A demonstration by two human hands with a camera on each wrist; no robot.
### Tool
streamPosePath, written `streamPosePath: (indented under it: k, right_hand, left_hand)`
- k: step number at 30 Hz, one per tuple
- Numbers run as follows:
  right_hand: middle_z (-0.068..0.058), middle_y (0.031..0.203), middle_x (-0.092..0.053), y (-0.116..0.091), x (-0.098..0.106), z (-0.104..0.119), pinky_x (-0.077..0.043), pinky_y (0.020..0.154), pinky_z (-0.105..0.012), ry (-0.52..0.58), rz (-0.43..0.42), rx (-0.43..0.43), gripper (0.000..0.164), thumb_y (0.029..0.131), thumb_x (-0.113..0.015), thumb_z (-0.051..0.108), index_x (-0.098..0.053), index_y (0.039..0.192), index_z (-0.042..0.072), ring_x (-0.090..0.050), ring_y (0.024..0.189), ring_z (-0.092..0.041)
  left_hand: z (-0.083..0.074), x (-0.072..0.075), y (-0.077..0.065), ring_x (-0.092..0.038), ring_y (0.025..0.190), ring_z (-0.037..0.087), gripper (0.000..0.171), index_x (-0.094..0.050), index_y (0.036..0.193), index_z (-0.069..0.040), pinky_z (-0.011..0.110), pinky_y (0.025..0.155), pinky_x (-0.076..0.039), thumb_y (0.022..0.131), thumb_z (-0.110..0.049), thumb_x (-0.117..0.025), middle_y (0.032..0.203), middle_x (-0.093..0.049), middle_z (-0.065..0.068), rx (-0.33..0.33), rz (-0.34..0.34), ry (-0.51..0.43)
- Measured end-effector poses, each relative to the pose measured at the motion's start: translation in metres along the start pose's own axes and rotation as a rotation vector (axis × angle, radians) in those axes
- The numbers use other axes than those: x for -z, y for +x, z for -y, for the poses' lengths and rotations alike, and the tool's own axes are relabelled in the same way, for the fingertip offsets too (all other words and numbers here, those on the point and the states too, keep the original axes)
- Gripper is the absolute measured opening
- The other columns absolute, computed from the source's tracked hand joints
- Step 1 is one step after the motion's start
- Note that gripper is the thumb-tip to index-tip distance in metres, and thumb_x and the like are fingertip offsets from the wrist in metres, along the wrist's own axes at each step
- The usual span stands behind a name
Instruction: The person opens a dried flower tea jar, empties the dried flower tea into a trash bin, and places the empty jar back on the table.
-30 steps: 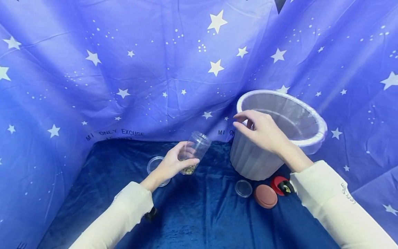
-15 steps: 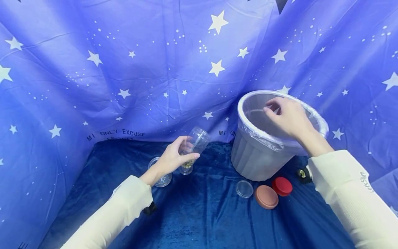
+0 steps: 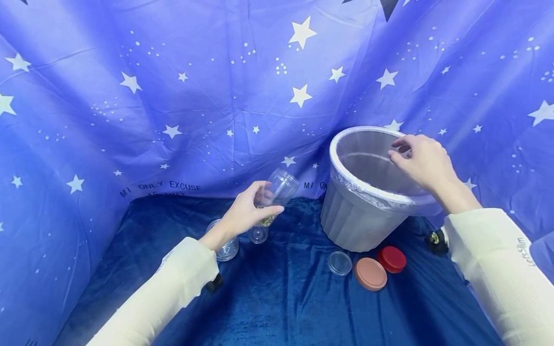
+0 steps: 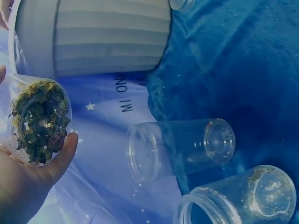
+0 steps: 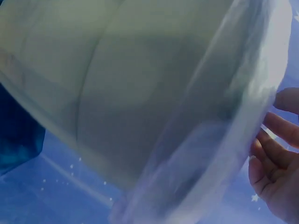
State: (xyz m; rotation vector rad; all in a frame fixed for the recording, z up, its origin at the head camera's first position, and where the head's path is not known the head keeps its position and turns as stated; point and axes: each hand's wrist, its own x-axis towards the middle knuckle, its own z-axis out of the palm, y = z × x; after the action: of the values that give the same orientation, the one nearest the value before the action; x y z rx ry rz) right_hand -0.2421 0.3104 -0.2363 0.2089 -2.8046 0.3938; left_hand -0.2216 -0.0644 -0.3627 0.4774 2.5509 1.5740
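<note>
My left hand (image 3: 242, 211) grips a clear jar (image 3: 284, 186), raised off the cloth and tilted with its mouth toward the bin. Dried green and yellow plant pieces (image 4: 43, 121) lie in its bottom, seen in the left wrist view. At the right, my right hand (image 3: 428, 163) hovers at the rim of the grey bin (image 3: 361, 216), its fingers loosely curved. Nothing shows between those fingers. In the right wrist view, the bin's plastic-lined rim (image 5: 252, 112) runs close to the fingertips; whether they touch it is unclear.
Two clear open jars (image 4: 182, 147) (image 4: 238, 196) stand below the left hand. In front of the bin lie a clear lid (image 3: 339, 263), a terracotta-coloured lid (image 3: 371, 274) and a red lid (image 3: 392, 259) on the dark blue cloth (image 3: 277, 307). A starry curtain (image 3: 195, 96) hangs behind.
My right hand has moved right, from the bin's near-left rim across its mouth to the right side. The left hand has lifted the jar slightly up and toward the right.
</note>
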Motion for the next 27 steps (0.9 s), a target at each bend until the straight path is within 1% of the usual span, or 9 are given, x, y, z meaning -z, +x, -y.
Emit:
streamPosePath:
  k: [4,8,14,17,19,21,23,25,27]
  right_hand:
    - [-0.031,0.113,-0.062,0.004,0.002,-0.014,-0.038,0.085,-0.063,-0.032,-0.029,-0.002,0.036,0.097,-0.051,0.027,-0.064,0.117,0.0,-0.053,0.106,-0.048]
    - [-0.035,0.113,-0.058,0.006,0.006,-0.033,-0.035,0.086,-0.065,-0.066,-0.032,-0.029,0.037,0.096,-0.05,0.025,-0.061,0.117,-0.003,-0.048,0.105,-0.053]
    - [-0.044,0.12,-0.041,0.002,0.011,-0.059,-0.032,0.087,-0.071,-0.119,0.014,-0.137,0.048,0.095,-0.046,0.026,-0.048,0.129,-0.008,-0.034,0.112,-0.065]
    - [-0.048,0.127,-0.031,0.0,0.014,-0.067,-0.032,0.087,-0.073,-0.126,0.041,-0.208,0.055,0.096,-0.045,0.029,-0.04,0.135,-0.01,-0.029,0.115,-0.066]
    - [-0.049,0.129,-0.028,-0.001,0.015,-0.071,-0.033,0.087,-0.074,-0.134,0.056,-0.249,0.06,0.097,-0.044,0.033,-0.036,0.137,-0.011,-0.028,0.115,-0.066]
    - [-0.05,0.129,-0.025,-0.002,0.017,-0.074,-0.034,0.086,-0.074,-0.146,0.084,-0.283,0.066,0.097,-0.043,0.036,-0.031,0.138,-0.015,-0.028,0.115,-0.067]
    - [-0.052,0.126,-0.025,-0.003,0.019,-0.077,-0.035,0.085,-0.074,-0.168,0.125,-0.31,0.072,0.098,-0.042,0.04,-0.026,0.135,-0.02,-0.03,0.111,-0.068]
    - [-0.054,0.121,-0.028,-0.004,0.019,-0.08,-0.038,0.083,-0.073,-0.193,0.184,-0.342,0.078,0.098,-0.04,0.045,-0.024,0.131,-0.024,-0.033,0.108,-0.07]
    - [-0.056,0.115,-0.033,-0.005,0.019,-0.083,-0.04,0.08,-0.071,-0.222,0.243,-0.37,0.079,0.099,-0.038,0.046,-0.026,0.125,-0.027,-0.038,0.104,-0.071]
  left_hand:
    - [-0.008,-0.003,0.003,-0.059,0.12,0.018,0.07,-0.044,0.143,-0.02,0.044,0.099,-0.049,0.085,-0.046,-0.074,0.126,-0.062,0.0,-0.012,0.001,0.016]
    - [-0.016,-0.007,0.007,-0.059,0.122,0.018,0.069,-0.044,0.142,-0.021,0.043,0.1,-0.05,0.085,-0.045,-0.074,0.127,-0.061,0.0,-0.023,0.02,0.015]
    - [-0.019,-0.014,0.011,-0.059,0.121,0.017,0.07,-0.045,0.142,-0.02,0.043,0.1,-0.049,0.084,-0.045,-0.075,0.127,-0.062,-0.001,-0.014,0.02,0.005]
    - [-0.017,-0.018,0.013,-0.059,0.12,0.017,0.07,-0.045,0.141,-0.02,0.042,0.099,-0.05,0.083,-0.046,-0.075,0.126,-0.062,-0.001,-0.012,0.014,0.003]
    - [-0.017,-0.019,0.014,-0.059,0.12,0.017,0.069,-0.046,0.14,-0.021,0.042,0.099,-0.05,0.083,-0.047,-0.075,0.126,-0.062,-0.001,-0.01,0.011,0.002]
    - [-0.017,-0.02,0.016,-0.059,0.12,0.017,0.069,-0.046,0.14,-0.021,0.043,0.099,-0.05,0.083,-0.047,-0.075,0.127,-0.063,0.0,-0.01,0.005,0.004]
    - [-0.019,-0.02,0.017,-0.06,0.118,0.017,0.071,-0.045,0.141,-0.02,0.043,0.099,-0.05,0.082,-0.046,-0.076,0.128,-0.063,0.001,-0.013,0.002,0.009]
    - [-0.02,-0.022,0.018,-0.06,0.117,0.017,0.073,-0.045,0.142,-0.019,0.042,0.098,-0.05,0.082,-0.046,-0.076,0.128,-0.062,0.001,-0.019,0.005,0.018]
    - [-0.02,-0.024,0.019,-0.06,0.116,0.018,0.074,-0.044,0.143,-0.018,0.041,0.097,-0.051,0.082,-0.046,-0.076,0.129,-0.062,0.001,-0.025,0.014,0.038]
